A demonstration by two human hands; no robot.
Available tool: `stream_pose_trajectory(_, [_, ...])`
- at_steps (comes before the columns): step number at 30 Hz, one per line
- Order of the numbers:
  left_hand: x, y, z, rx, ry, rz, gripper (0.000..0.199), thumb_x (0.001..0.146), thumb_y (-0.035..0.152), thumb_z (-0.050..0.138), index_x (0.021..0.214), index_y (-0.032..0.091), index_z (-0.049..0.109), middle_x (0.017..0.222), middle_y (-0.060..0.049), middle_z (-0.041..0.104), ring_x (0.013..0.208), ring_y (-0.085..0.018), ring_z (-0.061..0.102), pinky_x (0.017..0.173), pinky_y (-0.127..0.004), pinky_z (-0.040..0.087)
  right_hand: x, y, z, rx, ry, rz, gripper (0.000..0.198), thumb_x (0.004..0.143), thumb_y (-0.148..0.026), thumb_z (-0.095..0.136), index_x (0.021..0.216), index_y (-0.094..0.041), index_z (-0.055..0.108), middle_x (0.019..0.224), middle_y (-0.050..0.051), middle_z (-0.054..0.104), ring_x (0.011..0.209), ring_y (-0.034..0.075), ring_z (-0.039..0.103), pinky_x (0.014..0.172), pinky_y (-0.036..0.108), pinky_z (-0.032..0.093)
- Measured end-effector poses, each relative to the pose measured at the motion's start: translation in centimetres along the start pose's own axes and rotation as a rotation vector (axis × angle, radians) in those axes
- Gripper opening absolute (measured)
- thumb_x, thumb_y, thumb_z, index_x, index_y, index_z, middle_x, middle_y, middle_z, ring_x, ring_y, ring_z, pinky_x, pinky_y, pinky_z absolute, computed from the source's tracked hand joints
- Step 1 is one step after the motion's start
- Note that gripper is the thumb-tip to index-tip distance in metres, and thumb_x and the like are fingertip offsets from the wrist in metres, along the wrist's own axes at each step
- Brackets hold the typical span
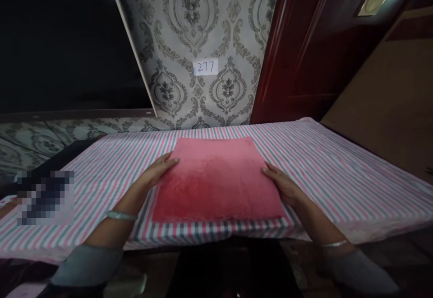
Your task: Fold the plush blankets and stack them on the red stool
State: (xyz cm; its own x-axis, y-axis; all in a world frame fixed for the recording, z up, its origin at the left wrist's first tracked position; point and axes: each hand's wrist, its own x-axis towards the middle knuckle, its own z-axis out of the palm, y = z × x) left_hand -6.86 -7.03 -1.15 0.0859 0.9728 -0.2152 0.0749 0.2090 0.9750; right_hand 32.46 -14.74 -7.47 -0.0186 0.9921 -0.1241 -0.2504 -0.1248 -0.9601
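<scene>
A flat, rectangular pink sheet (216, 180) lies on the striped cloth in front of me. Its lower left part is a darker, blotchy red, and I cannot tell whether it is fabric or paper. At its left edge, my left hand (157, 170) grips with the thumb on top and the other fingers partly hidden by the edge. My right hand (286, 185) holds the opposite edge likewise, thumb over the top. The sheet's near edge runs close to the front of the table.
A pink, white and grey striped cloth (314, 167) covers the table. Behind it are a patterned wall with a paper label (205, 67) reading 277, a dark screen (67, 40) at left and a dark red wooden panel (304, 54). A brown board (389, 90) stands at right.
</scene>
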Motion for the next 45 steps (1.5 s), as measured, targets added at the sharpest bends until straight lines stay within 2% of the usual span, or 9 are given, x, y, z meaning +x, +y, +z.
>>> stream_pose_trajectory(6, [-6.2, -2.2, 0.9, -0.044, -0.033, 0.035, 0.078, 0.058, 0.047, 0.088, 0.125, 0.018, 0.061, 0.107, -0.014, 0.076, 0.092, -0.030, 0.074, 0.076, -0.036, 0.059, -3.9, 1.7, 0.5, 0.012, 0.100, -0.045, 0.070, 0.075, -0.045, 0.077, 0.139, -0.025, 0.053, 0.116, 0.008, 0.074, 0.105, 0.029, 0.071, 0.091, 0.044, 0.059])
stream_pose_trajectory(15, [-6.0, -3.8, 1.2, 0.090, 0.202, 0.202, 0.060, 0.059, 0.052, 0.082, 0.105, 0.016, 0.068, 0.106, -0.011, 0.076, 0.099, -0.031, 0.071, 0.077, -0.035, 0.059, -4.2, 1.1, 2.5, 0.054, 0.126, -0.151, 0.062, 0.067, -0.044, 0.079, 0.123, -0.023, 0.066, 0.111, 0.008, 0.076, 0.109, 0.033, 0.069, 0.089, 0.045, 0.059])
stream_pose_trajectory(22, [-7.0, -4.7, 0.8, 0.003, 0.101, 0.077, 0.061, 0.056, 0.046, 0.087, 0.105, 0.017, 0.067, 0.100, -0.012, 0.077, 0.095, -0.032, 0.073, 0.076, -0.039, 0.060, -4.4, 2.9, 1.8, 0.156, 0.182, -0.064, 0.053, 0.062, -0.040, 0.083, 0.111, -0.022, 0.069, 0.105, 0.008, 0.078, 0.107, 0.033, 0.070, 0.091, 0.047, 0.058])
stream_pose_trajectory(32, [-7.2, -5.4, 0.6, -0.039, 0.129, 0.085, 0.055, 0.063, 0.049, 0.084, 0.106, 0.020, 0.068, 0.092, -0.010, 0.077, 0.091, -0.032, 0.074, 0.073, -0.040, 0.061, -4.2, 3.5, 1.5, 0.054, 0.180, -0.147, 0.053, 0.068, -0.049, 0.080, 0.114, -0.026, 0.069, 0.106, 0.007, 0.077, 0.099, 0.032, 0.072, 0.088, 0.046, 0.058])
stream_pose_trajectory(35, [-6.4, -5.5, -0.9, 0.029, 0.125, 0.072, 0.060, 0.064, 0.052, 0.082, 0.111, 0.019, 0.067, 0.086, -0.009, 0.076, 0.083, -0.030, 0.074, 0.070, -0.039, 0.060, -3.6, 3.3, -0.4, -0.121, 0.153, -0.132, 0.063, 0.076, -0.052, 0.073, 0.131, -0.024, 0.061, 0.096, 0.007, 0.077, 0.089, 0.030, 0.074, 0.083, 0.046, 0.059])
stream_pose_trajectory(37, [-5.4, -4.9, -2.2, 0.243, 0.273, 0.150, 0.068, 0.065, 0.054, 0.078, 0.121, 0.018, 0.064, 0.082, -0.007, 0.075, 0.079, -0.029, 0.074, 0.069, -0.039, 0.059, -2.5, 2.3, -1.7, -0.386, 0.204, -0.163, 0.073, 0.079, -0.051, 0.067, 0.142, -0.019, 0.052, 0.093, 0.008, 0.076, 0.088, 0.030, 0.073, 0.085, 0.049, 0.057])
stream_pose_trajectory(40, [-2.9, -2.6, -2.6, 0.626, 0.478, 0.384, 0.080, 0.072, 0.058, 0.064, 0.139, 0.015, 0.053, 0.096, -0.009, 0.075, 0.088, -0.030, 0.073, 0.077, -0.041, 0.058, 0.5, -0.4, -1.8, -0.791, 0.323, -0.348, 0.075, 0.082, -0.047, 0.060, 0.147, -0.012, 0.047, 0.122, 0.016, 0.070, 0.115, 0.033, 0.065, 0.101, 0.052, 0.049])
stream_pose_trajectory(42, [-0.7, -0.5, -1.2, 0.777, 0.395, 0.533, 0.081, 0.078, 0.059, 0.053, 0.145, 0.014, 0.046, 0.121, -0.014, 0.071, 0.109, -0.030, 0.068, 0.091, -0.043, 0.055, 3.3, -2.7, 0.0, -0.947, 0.308, -0.487, 0.069, 0.086, -0.045, 0.054, 0.147, -0.013, 0.047, 0.145, 0.017, 0.055, 0.135, 0.032, 0.051, 0.112, 0.050, 0.039])
stream_pose_trajectory(45, [3.3, 2.7, 2.9, 0.970, 0.167, 0.635, 0.075, 0.085, 0.053, 0.047, 0.147, 0.011, 0.044, 0.148, -0.017, 0.053, 0.139, -0.029, 0.048, 0.114, -0.042, 0.039, 7.6, -5.4, 4.4, -1.137, 0.221, -0.545, 0.063, 0.093, -0.042, 0.047, 0.150, -0.016, 0.043, 0.153, 0.014, 0.046, 0.143, 0.029, 0.041, 0.118, 0.047, 0.032])
